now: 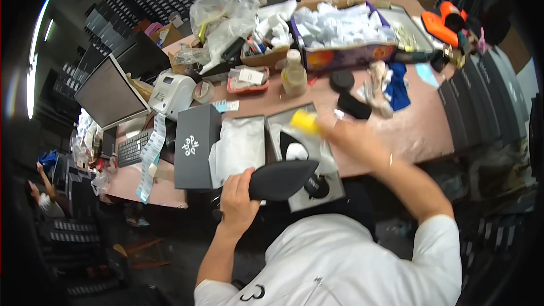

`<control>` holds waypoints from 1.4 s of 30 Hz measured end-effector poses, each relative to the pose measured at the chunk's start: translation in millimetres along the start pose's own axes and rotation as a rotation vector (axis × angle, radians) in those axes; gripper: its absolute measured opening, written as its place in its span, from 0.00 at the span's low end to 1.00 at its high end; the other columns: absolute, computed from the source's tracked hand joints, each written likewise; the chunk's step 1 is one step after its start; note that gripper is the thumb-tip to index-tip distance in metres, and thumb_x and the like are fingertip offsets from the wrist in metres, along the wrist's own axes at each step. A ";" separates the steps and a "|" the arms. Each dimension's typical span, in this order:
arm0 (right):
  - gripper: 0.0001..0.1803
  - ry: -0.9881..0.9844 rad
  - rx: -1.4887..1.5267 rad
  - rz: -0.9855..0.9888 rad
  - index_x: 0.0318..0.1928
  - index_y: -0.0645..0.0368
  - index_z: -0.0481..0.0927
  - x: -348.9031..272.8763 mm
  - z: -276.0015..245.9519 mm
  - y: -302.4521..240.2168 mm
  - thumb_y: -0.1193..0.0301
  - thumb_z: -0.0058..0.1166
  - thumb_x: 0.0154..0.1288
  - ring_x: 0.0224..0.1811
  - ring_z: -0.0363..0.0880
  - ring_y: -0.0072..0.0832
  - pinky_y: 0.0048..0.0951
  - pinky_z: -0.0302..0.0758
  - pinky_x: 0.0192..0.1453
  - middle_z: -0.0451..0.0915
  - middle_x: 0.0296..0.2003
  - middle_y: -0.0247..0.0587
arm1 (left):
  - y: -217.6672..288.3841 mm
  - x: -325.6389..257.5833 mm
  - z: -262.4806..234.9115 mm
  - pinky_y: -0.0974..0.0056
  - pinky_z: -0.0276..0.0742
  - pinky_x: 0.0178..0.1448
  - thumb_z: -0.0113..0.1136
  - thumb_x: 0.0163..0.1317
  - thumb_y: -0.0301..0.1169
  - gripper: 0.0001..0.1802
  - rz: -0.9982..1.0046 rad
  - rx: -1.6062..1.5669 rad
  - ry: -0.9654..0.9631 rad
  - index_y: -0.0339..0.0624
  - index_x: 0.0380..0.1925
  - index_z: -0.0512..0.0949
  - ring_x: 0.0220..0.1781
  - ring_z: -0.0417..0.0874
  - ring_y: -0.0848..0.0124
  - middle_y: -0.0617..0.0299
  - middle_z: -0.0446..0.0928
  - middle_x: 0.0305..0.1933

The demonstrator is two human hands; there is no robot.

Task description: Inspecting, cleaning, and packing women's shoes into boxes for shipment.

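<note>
My left hand (238, 201) grips a black pointed-toe shoe (283, 180) by its heel end, with the toe pointing right and what looks like the sole facing up. My right hand (343, 136), smeared by motion, is closed on a yellow object (305, 122) whose kind is too blurred to tell. Under both hands lies an open grey box (334, 190) holding a second black shoe (288, 139) with white stuffing and a small black item (317, 186). White tissue paper (241, 141) spreads to the left, beside a dark grey box lid (195, 147).
A monitor (111, 92), keyboard (134, 148) and label printer (171, 93) stand left. Behind are a red tray (248, 88), a liquid bottle (294, 73) and a carton of crumpled paper (345, 56). Blue cloth (399, 86) and grey shoeboxes (481, 99) lie right. Another person (48, 198) is far left.
</note>
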State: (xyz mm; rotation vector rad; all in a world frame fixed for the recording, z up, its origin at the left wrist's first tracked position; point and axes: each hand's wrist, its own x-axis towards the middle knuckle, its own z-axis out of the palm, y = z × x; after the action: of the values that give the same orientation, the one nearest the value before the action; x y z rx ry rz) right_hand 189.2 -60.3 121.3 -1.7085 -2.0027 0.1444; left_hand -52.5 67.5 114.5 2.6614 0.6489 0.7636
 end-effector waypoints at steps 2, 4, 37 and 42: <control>0.20 -0.022 -0.026 -0.056 0.54 0.47 0.76 1.6 -7.1 -24.5 0.61 0.58 0.62 0.21 0.78 0.32 0.31 0.75 0.20 0.78 0.29 0.40 | -8.2 3.1 -1.8 0.54 0.71 0.45 0.63 0.37 0.18 0.31 0.118 0.039 0.005 0.33 0.49 0.73 0.40 0.75 0.52 0.51 0.75 0.38; 0.19 -0.033 0.022 -0.066 0.55 0.48 0.74 7.4 2.2 -32.0 0.59 0.55 0.64 0.21 0.79 0.38 0.36 0.74 0.20 0.77 0.27 0.43 | -5.7 -4.0 -3.9 0.55 0.71 0.45 0.62 0.39 0.19 0.28 0.101 0.097 -0.051 0.35 0.47 0.74 0.39 0.75 0.54 0.53 0.76 0.38; 0.32 -0.155 1.679 0.533 0.60 0.64 0.68 -26.6 62.6 -44.1 0.73 0.66 0.56 0.48 0.74 0.17 0.21 0.73 0.51 0.75 0.51 0.35 | -20.9 -40.9 45.9 0.55 0.68 0.65 0.44 0.70 0.55 0.30 -0.686 -1.832 0.214 0.39 0.57 0.68 0.59 0.73 0.65 0.60 0.74 0.52; 0.35 0.017 1.058 0.373 0.67 0.58 0.65 -30.1 51.2 -40.9 0.69 0.63 0.61 0.46 0.74 0.23 0.25 0.72 0.49 0.76 0.46 0.35 | -12.8 -13.6 35.5 0.53 0.65 0.68 0.29 0.68 0.65 0.42 -0.650 -1.991 0.135 0.42 0.66 0.60 0.66 0.69 0.58 0.51 0.70 0.61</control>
State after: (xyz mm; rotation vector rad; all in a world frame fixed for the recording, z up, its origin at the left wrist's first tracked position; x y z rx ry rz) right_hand 132.9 -85.3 83.7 -1.2843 -1.1565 1.0848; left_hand -47.4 66.3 74.8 0.5463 0.3125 0.6839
